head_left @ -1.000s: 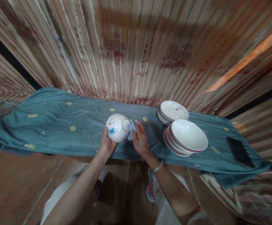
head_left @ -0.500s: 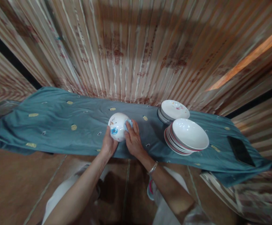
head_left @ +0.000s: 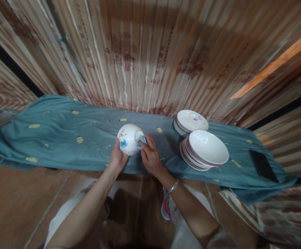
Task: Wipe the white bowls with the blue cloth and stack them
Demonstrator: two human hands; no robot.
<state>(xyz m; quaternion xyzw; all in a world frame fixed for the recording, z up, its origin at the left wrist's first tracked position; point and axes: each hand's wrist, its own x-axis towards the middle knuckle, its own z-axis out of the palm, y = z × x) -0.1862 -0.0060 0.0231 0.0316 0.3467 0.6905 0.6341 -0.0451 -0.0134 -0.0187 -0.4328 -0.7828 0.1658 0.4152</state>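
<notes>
A white bowl (head_left: 127,135) with a blue flower and other small printed motifs is held over the cloth-covered table, its rounded outside turned up and its foot ring tilted to the right. My left hand (head_left: 118,157) grips it from the lower left, the thumb on its wall and the other fingers hidden beneath. Pinched in my right hand (head_left: 151,158) is a small light-blue cloth (head_left: 143,140), at the foot ring on the bowl's right side. The fingers partly cover the cloth.
To the right stand a stack of white bowls (head_left: 208,147), some red-rimmed, and behind it a stack of flower-printed plates (head_left: 191,120). A dark phone (head_left: 263,166) lies farther right on the green tablecloth (head_left: 59,138). Striped sheeting (head_left: 145,58) rises behind the table.
My right hand with the cloth has shifted slightly down and right on the bowl, exposing the foot ring. The bowl has tilted a little; my left hand keeps its grip.
</notes>
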